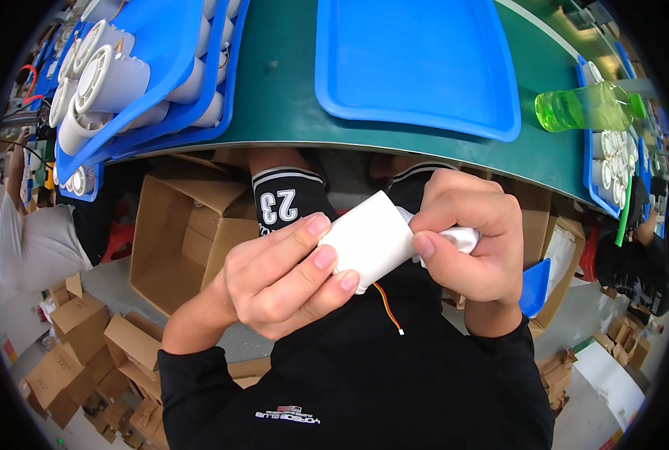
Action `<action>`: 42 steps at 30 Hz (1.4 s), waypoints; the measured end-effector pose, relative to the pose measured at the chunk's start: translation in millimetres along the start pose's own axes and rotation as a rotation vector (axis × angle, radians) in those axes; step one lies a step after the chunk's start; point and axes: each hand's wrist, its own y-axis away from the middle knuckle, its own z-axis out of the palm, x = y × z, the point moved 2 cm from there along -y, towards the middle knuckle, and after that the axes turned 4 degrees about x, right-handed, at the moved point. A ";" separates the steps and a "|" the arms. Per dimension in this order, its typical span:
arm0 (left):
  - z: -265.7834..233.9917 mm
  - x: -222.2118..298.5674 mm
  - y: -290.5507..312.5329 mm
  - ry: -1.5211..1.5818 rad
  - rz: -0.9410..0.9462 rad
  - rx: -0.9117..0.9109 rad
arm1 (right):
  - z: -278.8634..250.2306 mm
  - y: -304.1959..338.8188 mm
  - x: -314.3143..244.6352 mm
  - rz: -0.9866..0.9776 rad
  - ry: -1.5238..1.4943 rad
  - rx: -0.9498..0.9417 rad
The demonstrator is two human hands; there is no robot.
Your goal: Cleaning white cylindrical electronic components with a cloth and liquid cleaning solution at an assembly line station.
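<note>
A smooth white cylindrical housing [370, 240] is held tilted above my lap, in front of the table edge. My left hand [278, 281] is closed round its left side, fingertips pressed on the wall. From its lower end hangs a thin red, yellow and dark cable [385, 304] that ends in a small white plug. A crumpled white cloth [462, 238] is pinched in my right hand [478, 244] at the housing's right side. Part of the cloth lies hidden behind the fingers, and I cannot tell how far it reaches round the housing.
A blue tray [417, 60] lies on the green table [274, 90]. Stacked blue trays [177, 82] at the left hold several white housings [113, 79]. A green bottle [586, 107] lies at the right, near another loaded tray [601, 184]. Cardboard boxes [177, 232] stand below; people sit on both sides.
</note>
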 end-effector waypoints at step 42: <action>-237.5 -17.4 181.3 -1.307 -0.708 0.349 | 116.1 7.5 180.2 0.679 0.001 -0.036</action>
